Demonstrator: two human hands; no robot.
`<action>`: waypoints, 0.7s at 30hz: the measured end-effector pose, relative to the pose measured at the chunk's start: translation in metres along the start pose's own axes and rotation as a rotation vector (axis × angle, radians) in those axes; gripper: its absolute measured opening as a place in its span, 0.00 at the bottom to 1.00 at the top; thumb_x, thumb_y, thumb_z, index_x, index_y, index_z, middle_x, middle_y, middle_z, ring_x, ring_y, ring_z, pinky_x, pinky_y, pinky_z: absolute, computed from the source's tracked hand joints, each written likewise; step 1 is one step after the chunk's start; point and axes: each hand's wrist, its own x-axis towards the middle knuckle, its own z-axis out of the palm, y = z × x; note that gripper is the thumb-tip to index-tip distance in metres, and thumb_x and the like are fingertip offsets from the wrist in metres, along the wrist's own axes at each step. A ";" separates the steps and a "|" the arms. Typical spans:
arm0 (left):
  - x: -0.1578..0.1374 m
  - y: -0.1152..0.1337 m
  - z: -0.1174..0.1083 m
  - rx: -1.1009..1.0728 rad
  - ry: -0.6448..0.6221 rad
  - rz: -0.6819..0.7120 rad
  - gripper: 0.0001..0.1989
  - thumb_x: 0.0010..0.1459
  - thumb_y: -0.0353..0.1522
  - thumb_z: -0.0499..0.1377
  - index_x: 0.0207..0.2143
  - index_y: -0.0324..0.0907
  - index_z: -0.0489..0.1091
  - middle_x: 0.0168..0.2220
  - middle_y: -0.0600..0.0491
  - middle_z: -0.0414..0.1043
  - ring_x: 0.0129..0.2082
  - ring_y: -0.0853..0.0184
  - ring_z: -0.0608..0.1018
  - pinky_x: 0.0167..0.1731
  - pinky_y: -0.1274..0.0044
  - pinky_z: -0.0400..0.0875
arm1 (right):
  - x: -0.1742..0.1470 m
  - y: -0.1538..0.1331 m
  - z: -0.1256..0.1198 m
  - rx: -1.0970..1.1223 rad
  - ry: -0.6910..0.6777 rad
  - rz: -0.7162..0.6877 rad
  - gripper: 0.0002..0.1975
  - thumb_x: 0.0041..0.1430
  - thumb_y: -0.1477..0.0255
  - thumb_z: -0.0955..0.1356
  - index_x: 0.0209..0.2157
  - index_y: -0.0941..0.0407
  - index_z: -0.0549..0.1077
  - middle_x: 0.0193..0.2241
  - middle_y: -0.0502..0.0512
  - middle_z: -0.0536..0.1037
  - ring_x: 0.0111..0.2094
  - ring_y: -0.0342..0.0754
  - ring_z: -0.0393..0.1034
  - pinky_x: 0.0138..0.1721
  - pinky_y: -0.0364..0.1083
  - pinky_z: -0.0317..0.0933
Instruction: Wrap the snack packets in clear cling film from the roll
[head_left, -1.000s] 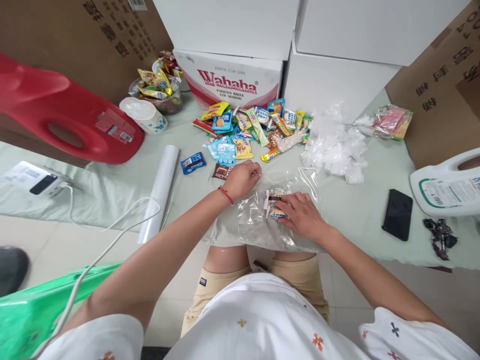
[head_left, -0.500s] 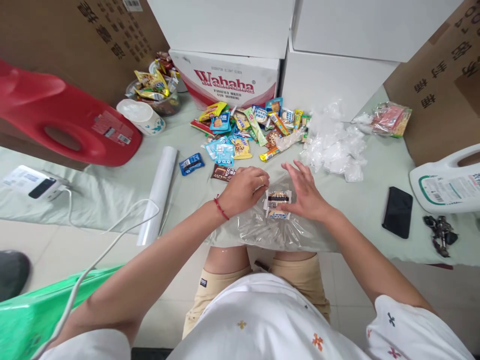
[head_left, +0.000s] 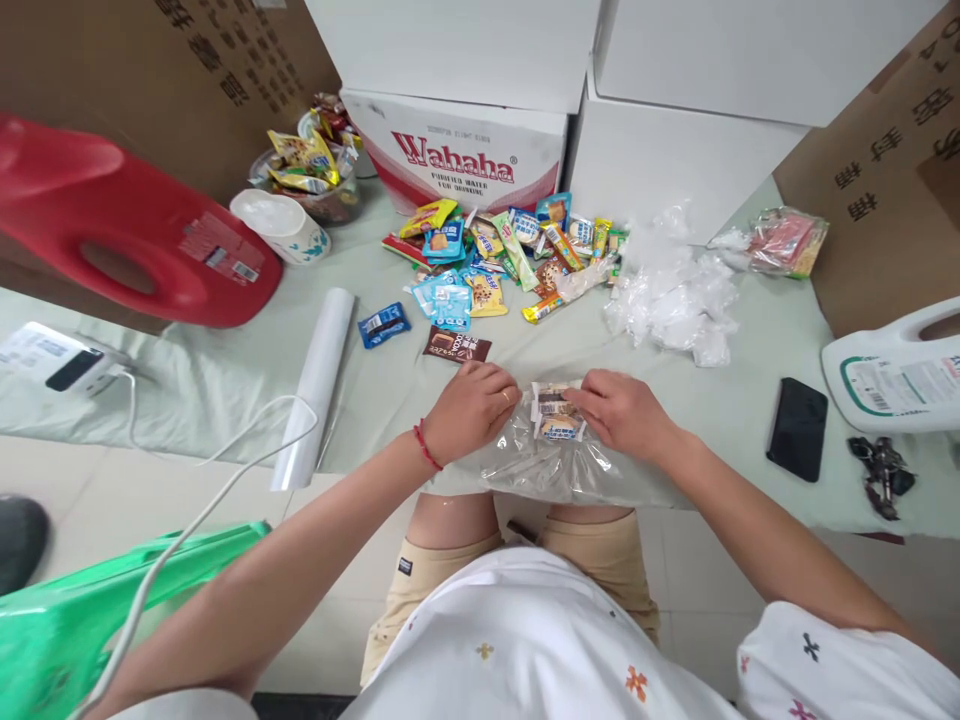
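A clear plastic bag point(head_left: 540, 475) lies flat at the table's front edge, with small wrapped snack packets point(head_left: 559, 428) on or in it; I cannot tell which. My left hand point(head_left: 474, 412) is closed at the bag's left side, its fingers apparently pinching the plastic. On the other side, my right hand point(head_left: 628, 412) is closed at the bag's right edge, fingertips against the upper packet. Just beyond my left hand lies a brown cocoa snack packet point(head_left: 457, 344), and left of that a blue packet point(head_left: 384, 326).
A pile of snack packets point(head_left: 487, 260) lies before a Wahaha box point(head_left: 457, 155). Crumpled clear bags point(head_left: 667, 290) are right of it. A plastic roll point(head_left: 319, 390), red jug point(head_left: 142, 230) and cable point(head_left: 225, 450) lie left; a phone point(head_left: 798, 428) and keys point(head_left: 883, 475) lie right.
My right hand has gone from spread fingers above the packets to a closed grip at the bag's right edge. My left hand has moved slightly left and nearer to me.
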 end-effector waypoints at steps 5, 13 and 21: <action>-0.017 0.005 0.012 0.109 0.012 0.088 0.10 0.69 0.27 0.53 0.42 0.41 0.75 0.42 0.46 0.78 0.46 0.59 0.75 0.48 0.65 0.62 | -0.028 -0.002 0.021 0.065 0.042 -0.072 0.17 0.70 0.79 0.60 0.52 0.55 0.75 0.33 0.55 0.71 0.33 0.48 0.61 0.35 0.45 0.56; -0.056 0.009 0.014 0.026 0.018 0.040 0.18 0.64 0.26 0.53 0.55 0.39 0.72 0.39 0.45 0.77 0.41 0.58 0.75 0.43 0.65 0.67 | -0.041 0.010 0.038 0.249 0.038 -0.102 0.26 0.67 0.81 0.59 0.63 0.53 0.67 0.40 0.58 0.70 0.39 0.49 0.64 0.40 0.46 0.65; -0.013 0.042 0.025 -0.085 0.105 -0.019 0.15 0.69 0.38 0.57 0.55 0.47 0.75 0.52 0.46 0.78 0.54 0.56 0.73 0.48 0.64 0.64 | -0.036 0.005 0.026 0.270 0.054 -0.089 0.22 0.70 0.76 0.62 0.63 0.55 0.68 0.44 0.62 0.72 0.43 0.52 0.68 0.43 0.51 0.69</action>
